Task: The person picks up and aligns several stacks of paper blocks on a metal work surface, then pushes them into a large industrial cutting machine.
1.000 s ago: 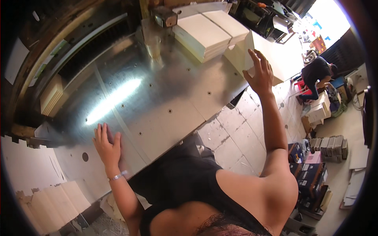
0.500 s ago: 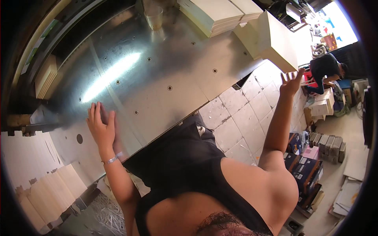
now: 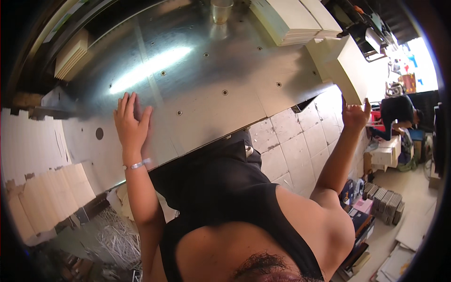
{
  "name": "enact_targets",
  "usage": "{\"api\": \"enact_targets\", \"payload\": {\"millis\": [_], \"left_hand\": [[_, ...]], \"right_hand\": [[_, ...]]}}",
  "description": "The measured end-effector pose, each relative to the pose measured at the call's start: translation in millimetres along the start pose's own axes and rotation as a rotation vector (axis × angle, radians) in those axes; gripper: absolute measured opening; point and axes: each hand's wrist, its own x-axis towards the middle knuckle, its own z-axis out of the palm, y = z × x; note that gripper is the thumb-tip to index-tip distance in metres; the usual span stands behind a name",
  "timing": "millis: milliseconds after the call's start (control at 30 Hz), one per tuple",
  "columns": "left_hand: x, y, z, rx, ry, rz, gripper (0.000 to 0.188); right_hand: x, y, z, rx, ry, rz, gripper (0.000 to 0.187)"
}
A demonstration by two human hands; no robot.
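Note:
My left hand (image 3: pixel 131 122) lies on the metal table (image 3: pixel 202 89), its fingers stretched out and nothing in them. A clear bracelet circles that wrist. Over on the right, my right hand (image 3: pixel 355 116) is at the near end of a thick cream paper stack (image 3: pixel 351 68), thumb at one side and the fingers partly hidden behind it. This stack sticks out past the table's edge, beside a flat cream piece (image 3: pixel 324 54). Farther back, more cream paper stacks (image 3: pixel 291 23) stand on the table.
A clear plastic cup (image 3: pixel 221 11) stands at the table's far side. Cream stacks (image 3: pixel 51 197) line the lower left, above paper shreds (image 3: pixel 120 235). A thin stack (image 3: pixel 70 56) leans at the far left. Another person (image 3: pixel 397 115) bends over at the right, beyond the tiled floor (image 3: pixel 291 141).
My right hand has closed in on the near end of the paper stack, its fingers no longer spread. My left hand stays flat on the table. The view has shifted.

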Motion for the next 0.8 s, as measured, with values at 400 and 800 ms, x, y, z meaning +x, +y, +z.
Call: {"api": "enact_targets", "payload": {"millis": [400,800], "left_hand": [[-2,-2,-1,-0.011,0.006,-0.012,0.060],[-68,122,-15,-1.354,-0.327,-0.353,0.067]], "right_hand": [[-3,16,26,-0.360,0.083,0.064,0.044],[-173,137,39,-0.331,-0.355,0.381,0.060]]}}
